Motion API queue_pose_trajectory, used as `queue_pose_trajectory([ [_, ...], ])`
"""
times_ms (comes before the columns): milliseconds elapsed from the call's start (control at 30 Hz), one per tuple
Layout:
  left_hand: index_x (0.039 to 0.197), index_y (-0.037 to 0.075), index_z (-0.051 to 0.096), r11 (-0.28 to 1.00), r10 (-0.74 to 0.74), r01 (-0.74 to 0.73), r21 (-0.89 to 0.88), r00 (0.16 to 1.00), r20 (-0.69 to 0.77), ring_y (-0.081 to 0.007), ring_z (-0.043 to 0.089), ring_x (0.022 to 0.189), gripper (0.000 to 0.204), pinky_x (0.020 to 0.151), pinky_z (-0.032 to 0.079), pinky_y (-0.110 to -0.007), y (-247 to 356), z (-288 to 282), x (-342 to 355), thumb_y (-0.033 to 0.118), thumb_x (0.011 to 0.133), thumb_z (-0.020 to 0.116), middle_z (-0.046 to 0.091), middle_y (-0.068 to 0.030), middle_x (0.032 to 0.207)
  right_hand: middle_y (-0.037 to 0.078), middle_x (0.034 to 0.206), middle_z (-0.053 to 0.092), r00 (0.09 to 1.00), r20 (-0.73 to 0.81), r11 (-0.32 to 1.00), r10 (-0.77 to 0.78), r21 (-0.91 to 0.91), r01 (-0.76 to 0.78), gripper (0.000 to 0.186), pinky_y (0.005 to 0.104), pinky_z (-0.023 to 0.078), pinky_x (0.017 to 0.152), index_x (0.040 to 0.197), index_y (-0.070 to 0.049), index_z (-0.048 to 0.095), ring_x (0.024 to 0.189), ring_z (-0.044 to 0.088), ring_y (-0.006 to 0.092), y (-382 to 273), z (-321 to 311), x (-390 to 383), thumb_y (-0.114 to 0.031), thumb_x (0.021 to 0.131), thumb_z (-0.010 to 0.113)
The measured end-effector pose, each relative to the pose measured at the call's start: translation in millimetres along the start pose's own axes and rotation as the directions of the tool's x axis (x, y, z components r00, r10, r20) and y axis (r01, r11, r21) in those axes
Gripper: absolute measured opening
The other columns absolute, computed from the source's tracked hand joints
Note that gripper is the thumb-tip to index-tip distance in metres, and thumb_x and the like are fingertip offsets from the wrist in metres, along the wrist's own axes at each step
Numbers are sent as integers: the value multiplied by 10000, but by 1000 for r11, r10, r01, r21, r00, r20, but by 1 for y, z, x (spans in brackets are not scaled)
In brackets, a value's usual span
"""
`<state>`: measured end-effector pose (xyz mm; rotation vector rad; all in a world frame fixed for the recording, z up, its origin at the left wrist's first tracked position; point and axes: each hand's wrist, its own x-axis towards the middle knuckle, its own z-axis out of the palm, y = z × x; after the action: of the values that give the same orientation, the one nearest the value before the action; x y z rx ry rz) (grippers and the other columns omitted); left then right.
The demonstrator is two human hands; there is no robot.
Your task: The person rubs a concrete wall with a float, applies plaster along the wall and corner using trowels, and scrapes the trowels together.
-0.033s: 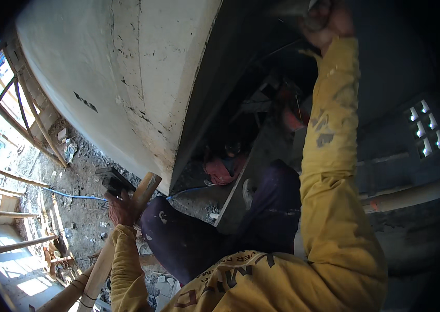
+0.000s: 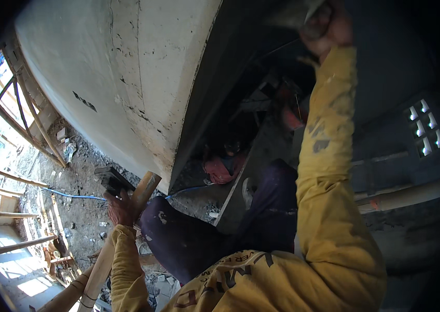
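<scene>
Raised at the top right, my right hand (image 2: 337, 28) is closed around the handle of a trowel (image 2: 290, 14), whose pale blade is blurred and reaches left toward the dark underside of a plastered concrete slab (image 2: 163, 52). Low on the left, my left hand (image 2: 120, 209) is closed on a dark, block-like tool with a flat face (image 2: 111, 179); its exact kind is unclear. That hand rests against the sawn top of a wooden pole (image 2: 146, 190).
Below, a person in red (image 2: 225, 169) is partly hidden in shadow. A plank (image 2: 238, 192) runs beneath my legs. A blue hose (image 2: 77, 196) crosses the rubble-strewn ground. Bamboo poles (image 2: 41, 127) stand left; another pole (image 2: 407, 196) lies right, near a vented wall (image 2: 428, 127).
My right hand and forearm have shifted slightly down and left, and the trowel has tilted a little. My left hand has stayed in place with the dark tool.
</scene>
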<state>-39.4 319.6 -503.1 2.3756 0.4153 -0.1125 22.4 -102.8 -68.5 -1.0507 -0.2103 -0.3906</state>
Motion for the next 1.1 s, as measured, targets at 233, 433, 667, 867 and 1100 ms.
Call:
queue_pose_trajectory([
  [233, 1200, -15, 366, 999, 3, -4, -47, 999, -38, -518, 578, 971, 545, 817, 437, -551, -7, 5, 1, 411, 906, 535, 605, -338, 1064, -98, 463, 336, 866, -471, 984, 165, 143, -110, 349, 250, 324, 371, 595, -231, 436, 371, 330, 70, 153, -126, -94, -273, 912, 577],
  [433, 1192, -11, 406, 985, 8, -37, -166, 986, -167, -487, 595, 928, 524, 776, 443, -534, -12, 9, 1, 402, 905, 552, 617, -300, 1011, -85, 476, 351, 765, -497, 897, 410, 371, -240, 344, 247, 320, 359, 618, -225, 451, 369, 344, 82, 265, -178, -175, -341, 897, 615],
  [667, 1140, 0, 423, 972, -90, 46, -229, 978, -187, -440, 629, 859, 493, 749, 449, -518, -5, 5, -3, 397, 892, 577, 645, -245, 954, -69, 487, 404, 471, -745, 864, 473, 285, -416, 364, 264, 396, 353, 616, -214, 464, 379, 408, 96, 339, -203, -237, -383, 857, 679],
  [867, 1164, -11, 405, 969, -103, 77, -236, 989, -104, -383, 650, 904, 464, 776, 473, -475, -5, 2, -3, 341, 912, 571, 625, -236, 1083, -66, 496, 433, 320, -785, 787, 531, 316, -531, 346, 285, 416, 360, 616, -224, 471, 399, 436, 107, 377, -212, -281, -373, 795, 727],
  [1100, 1087, -3, 407, 941, 17, -93, -326, 974, -227, -378, 631, 840, 442, 724, 454, -498, -13, 10, 2, 352, 896, 590, 625, -218, 1013, -75, 527, 439, 258, -782, 737, 568, 342, -583, 258, 260, 409, 357, 688, -222, 482, 378, 409, 77, 399, -231, -305, -348, 834, 653],
])
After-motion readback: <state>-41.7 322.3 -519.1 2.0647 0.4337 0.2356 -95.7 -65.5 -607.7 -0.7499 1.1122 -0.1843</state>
